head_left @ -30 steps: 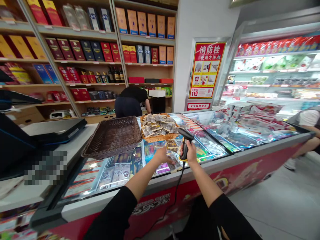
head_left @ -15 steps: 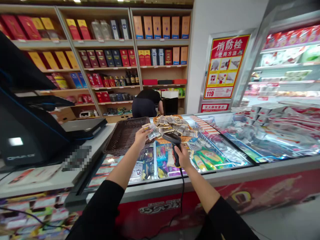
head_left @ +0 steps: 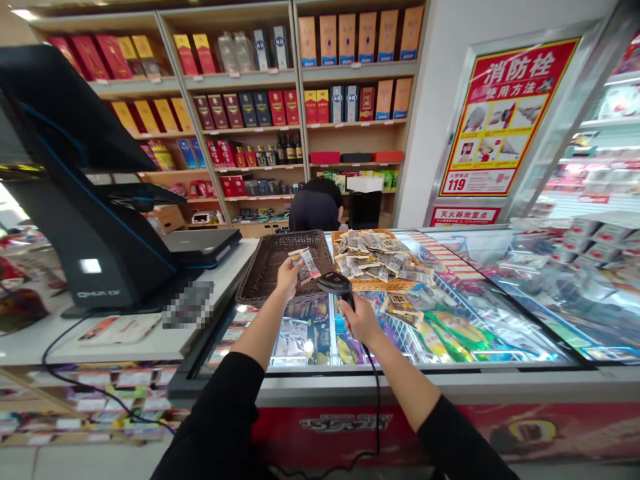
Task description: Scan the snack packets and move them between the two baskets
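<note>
My left hand (head_left: pixel 289 277) pinches a small clear snack packet (head_left: pixel 305 265) over the right part of a dark brown woven basket (head_left: pixel 253 283). Wrapped round the handle of a black barcode scanner (head_left: pixel 336 285) is my right hand (head_left: pixel 363 319); the scanner's head points left toward the packet, and its cord hangs down the freezer front. To the right of the basket, an orange woven tray (head_left: pixel 383 285) carries a heap of similar packets (head_left: pixel 373 253). A couple of packets (head_left: pixel 403 308) lie on the freezer glass in front of that tray.
Under everything is a glass-topped chest freezer (head_left: pixel 295 383) with bagged goods inside. At left a checkout terminal (head_left: pixel 105 253) stands on a white counter (head_left: pixel 150 347). Behind the freezer a person (head_left: pixel 316 205) bends down before shelves of boxes (head_left: pixel 260 110). Stacked packs (head_left: pixel 595 240) sit at right.
My view has turned left, so the scene sits farther right. The left hand's packet, earlier beside the heap, is now over the basket. The scanner stays in my right hand.
</note>
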The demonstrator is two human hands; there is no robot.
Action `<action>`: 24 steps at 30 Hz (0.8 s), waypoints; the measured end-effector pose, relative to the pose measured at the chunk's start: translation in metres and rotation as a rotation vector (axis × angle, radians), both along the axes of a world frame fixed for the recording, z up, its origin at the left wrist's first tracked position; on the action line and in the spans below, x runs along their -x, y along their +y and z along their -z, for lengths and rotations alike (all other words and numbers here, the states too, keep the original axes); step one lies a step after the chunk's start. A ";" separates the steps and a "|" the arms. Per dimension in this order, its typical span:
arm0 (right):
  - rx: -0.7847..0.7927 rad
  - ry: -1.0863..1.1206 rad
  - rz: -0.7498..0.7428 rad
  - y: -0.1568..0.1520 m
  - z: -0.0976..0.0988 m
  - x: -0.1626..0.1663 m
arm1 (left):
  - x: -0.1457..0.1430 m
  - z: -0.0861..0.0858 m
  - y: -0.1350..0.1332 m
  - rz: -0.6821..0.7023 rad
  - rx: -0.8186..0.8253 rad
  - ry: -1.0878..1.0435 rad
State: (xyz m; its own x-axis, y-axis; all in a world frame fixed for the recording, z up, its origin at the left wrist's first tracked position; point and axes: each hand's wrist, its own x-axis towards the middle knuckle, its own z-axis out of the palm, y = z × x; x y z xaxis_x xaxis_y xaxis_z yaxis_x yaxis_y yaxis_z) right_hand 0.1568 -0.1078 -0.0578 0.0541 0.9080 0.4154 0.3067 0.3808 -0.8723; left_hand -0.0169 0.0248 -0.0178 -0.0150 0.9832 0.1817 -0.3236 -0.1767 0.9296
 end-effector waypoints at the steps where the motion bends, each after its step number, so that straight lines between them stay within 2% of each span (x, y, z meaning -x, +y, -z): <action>1: 0.003 0.024 -0.001 0.000 0.001 0.000 | 0.000 0.000 0.001 -0.002 0.002 0.003; 5: 0.020 0.153 -0.035 0.000 0.001 -0.001 | 0.000 0.005 0.009 -0.040 0.042 0.062; 7: 0.035 0.223 -0.052 -0.001 0.000 -0.003 | 0.002 0.006 0.012 -0.169 0.096 0.159; 9: 0.056 0.321 -0.061 -0.001 0.000 -0.007 | 0.002 0.004 0.011 -0.369 0.131 0.335; 11: 0.067 0.459 -0.059 -0.002 0.001 -0.016 | -0.004 -0.002 0.004 -0.545 0.042 0.549; 13: 0.051 0.624 -0.035 -0.005 0.002 -0.028 | -0.020 -0.010 -0.009 -0.577 -0.197 0.732; 15: 0.003 0.779 0.013 -0.011 0.002 -0.043 | -0.047 -0.016 -0.023 -0.407 -0.459 0.856; 18: -0.087 0.939 0.112 -0.025 0.001 -0.070 | -0.100 -0.015 -0.042 0.149 -0.684 0.984; 20: -0.127 0.996 0.189 -0.036 0.003 -0.089 | -0.134 -0.006 -0.049 0.467 -0.755 1.068; 22: -0.144 1.019 0.271 -0.047 0.009 -0.107 | -0.160 0.005 -0.054 0.609 -0.749 1.145; 24: -0.133 1.011 0.330 -0.056 0.016 -0.124 | -0.176 0.016 -0.055 0.615 -0.672 1.178</action>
